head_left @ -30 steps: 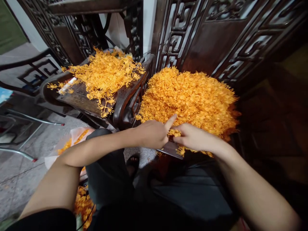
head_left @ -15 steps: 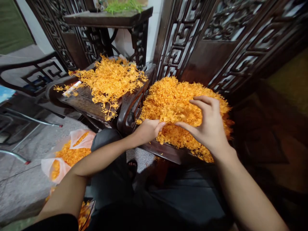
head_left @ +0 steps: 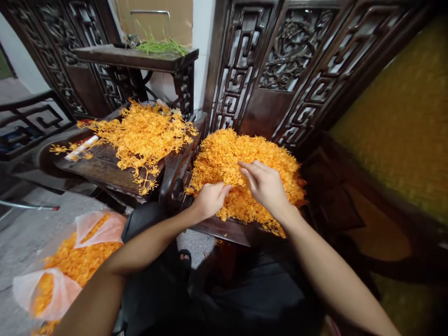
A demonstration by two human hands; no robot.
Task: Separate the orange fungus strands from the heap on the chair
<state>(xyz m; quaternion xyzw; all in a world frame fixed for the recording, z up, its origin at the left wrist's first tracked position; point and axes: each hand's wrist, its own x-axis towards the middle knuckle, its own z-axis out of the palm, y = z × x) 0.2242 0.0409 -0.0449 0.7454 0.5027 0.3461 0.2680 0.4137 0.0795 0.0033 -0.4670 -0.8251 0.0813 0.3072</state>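
Observation:
My left hand is closed, thumb and forefinger pinching the lower end of an orange branching piece with small curly tips, which looks like plastic. Just right of that piece is my right hand, its thumb and fingertips drawn close together at the piece's edge. Whether anything sits between those fingertips is too small to make out. Behind and below both hands lies a big heap of similar orange pieces on a dark wooden chair seat.
Left of the chair, a dark wooden table bears a looser orange pile and a white stick-like item. A plastic bag of orange pieces lies on the floor. Green stems rest on a higher stand. Carved wooden panels stand behind.
My right hand has gone from spread thumb and fingers to fingertips close together. My left hand keeps its pinch on the orange piece. The view has shifted to the right and tilted up.

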